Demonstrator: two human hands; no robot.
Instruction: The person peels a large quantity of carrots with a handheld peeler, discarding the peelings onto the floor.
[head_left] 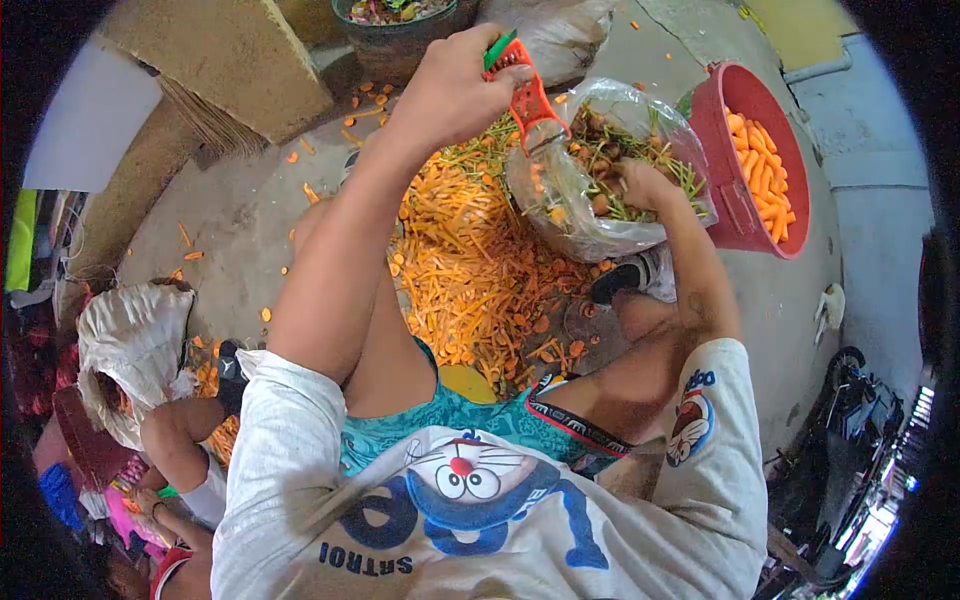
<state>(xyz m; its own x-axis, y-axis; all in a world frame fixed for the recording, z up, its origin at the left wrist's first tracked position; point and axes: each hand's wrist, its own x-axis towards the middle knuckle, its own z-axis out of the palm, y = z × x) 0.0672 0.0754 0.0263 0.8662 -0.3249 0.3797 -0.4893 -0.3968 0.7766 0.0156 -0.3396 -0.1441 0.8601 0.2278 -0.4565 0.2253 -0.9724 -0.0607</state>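
My left hand [465,88] is raised at the top centre, its fingers wrapped round an orange-red peeler [530,98] with a green part at its top end. My right hand [648,188] reaches into a clear plastic bag [585,230], among unpeeled carrots with green stems [625,150]. Its fingertips are hidden by the bag's contents. Below my left hand, a large heap of orange carrot peelings [465,270] covers the floor between my legs.
A red tub [720,160] of peeled carrots [762,175] stands right of the bag. At the top are a dark bin [395,35] and a pale sack [555,35]. Another white sack [130,340] and another person's knee and arm [180,440] are at lower left.
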